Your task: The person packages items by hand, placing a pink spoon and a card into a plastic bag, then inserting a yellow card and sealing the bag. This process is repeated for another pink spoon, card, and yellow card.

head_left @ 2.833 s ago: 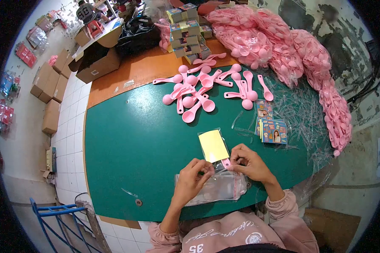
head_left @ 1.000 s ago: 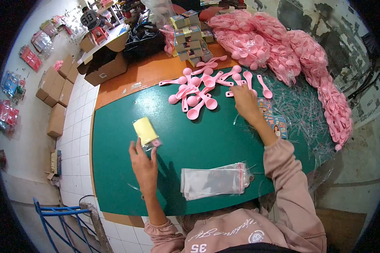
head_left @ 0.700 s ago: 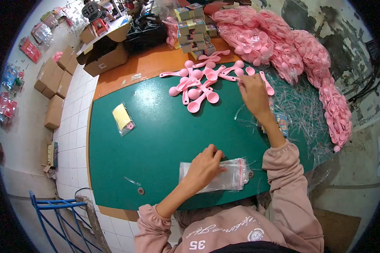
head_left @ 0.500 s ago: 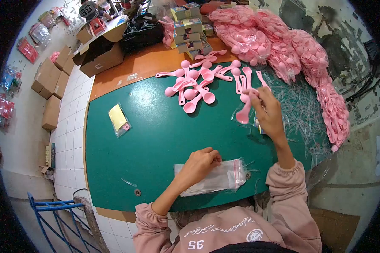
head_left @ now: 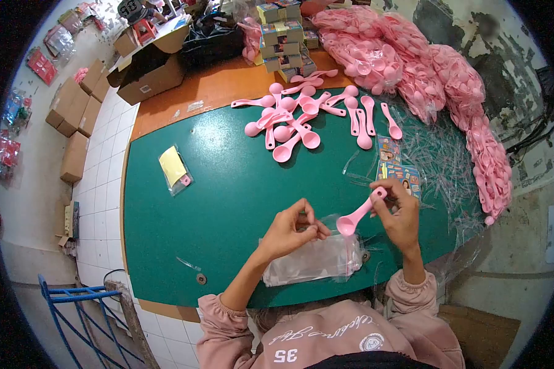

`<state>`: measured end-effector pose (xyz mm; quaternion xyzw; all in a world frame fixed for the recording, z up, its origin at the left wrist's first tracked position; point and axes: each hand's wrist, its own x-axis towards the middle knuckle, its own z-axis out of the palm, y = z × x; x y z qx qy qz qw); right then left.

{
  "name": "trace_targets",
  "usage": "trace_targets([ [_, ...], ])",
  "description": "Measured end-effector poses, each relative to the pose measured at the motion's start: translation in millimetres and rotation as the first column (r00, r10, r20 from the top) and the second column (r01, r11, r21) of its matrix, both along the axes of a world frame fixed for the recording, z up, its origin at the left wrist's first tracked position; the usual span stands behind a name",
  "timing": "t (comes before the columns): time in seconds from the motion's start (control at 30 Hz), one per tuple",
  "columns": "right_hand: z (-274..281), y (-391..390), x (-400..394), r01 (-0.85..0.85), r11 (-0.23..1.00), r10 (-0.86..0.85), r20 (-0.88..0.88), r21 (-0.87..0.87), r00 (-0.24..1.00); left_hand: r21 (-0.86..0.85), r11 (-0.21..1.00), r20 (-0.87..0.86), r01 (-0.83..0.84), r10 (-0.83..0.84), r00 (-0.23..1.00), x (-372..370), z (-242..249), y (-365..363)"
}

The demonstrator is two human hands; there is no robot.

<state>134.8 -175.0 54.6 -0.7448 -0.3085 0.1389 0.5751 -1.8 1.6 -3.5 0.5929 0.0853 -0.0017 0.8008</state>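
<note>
A pink spoon (head_left: pixel 358 215) is pinched by its handle in my right hand (head_left: pixel 401 212), its bowl hanging toward the left. My left hand (head_left: pixel 294 229) is closed at the fingertips above a stack of clear plastic bags (head_left: pixel 311 261) near the table's front edge; something transparent appears at its fingers, too faint to make out fully. Beyond my right hand lie printed cards (head_left: pixel 402 178). Loose pink spoons (head_left: pixel 286 123) form a pile at the back of the green table (head_left: pixel 228 184). A clear packet (head_left: pixel 175 170) with a yellow card and a pink piece lies at the left.
Bulging bags of pink spoons (head_left: pixel 406 61) line the back right, beside scattered clear plastic strips (head_left: pixel 443 160). Stacked card bundles (head_left: pixel 283 43) and an open cardboard box (head_left: pixel 148 77) stand at the back. A blue metal frame (head_left: pixel 74 295) is at lower left. A person sits far behind.
My right hand has brought the spoon from the back of the table toward me, uncovering the printed cards. My left hand has risen slightly from the bags, with its fingers turned toward the spoon.
</note>
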Motion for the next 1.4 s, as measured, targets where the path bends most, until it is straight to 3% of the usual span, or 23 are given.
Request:
trace_targets([
  [0.03,0,2,-1,0.058,0.995,-0.052,-0.078,0.081,0.996,-0.002,1.0,-0.001,-0.001,0.001,1.0,0,2,0],
  [0.1,2,5,-4,0.085,0.989,-0.078,-0.055,0.122,0.995,-0.075,0.995,-0.112,-0.06,0.052,0.992,0,14,1],
  [0.23,3,11,-10,0.115,0.965,-0.109,-0.04,0.236,0.993,-0.045,0.993,-0.097,-0.111,0.106,0.99,2,18,4],
  [0.4,5,17,-16,0.08,0.979,-0.079,-0.01,0.187,0.997,-0.099,0.976,-0.108,-0.193,0.183,0.977,0,10,6],
  [0.67,2,21,-19,0.102,0.971,-0.116,0.052,0.217,0.992,-0.043,0.992,-0.175,-0.115,0.106,0.979,-5,24,13],
  [0.73,2,22,-19,0.132,0.936,-0.141,0.004,0.327,0.99,-0.016,0.995,-0.157,-0.098,0.094,0.983,-5,25,14],
  [1.17,2,25,-20,0.039,0.984,-0.037,-0.015,0.176,0.999,0.009,0.984,-0.184,-0.176,0.174,0.967,-2,30,5],
  [1.4,-10,36,-14,-0.058,0.981,0.1,-0.224,0.185,0.97,0.018,0.99,-0.036,-0.137,0.137,0.99,1,29,0],
])
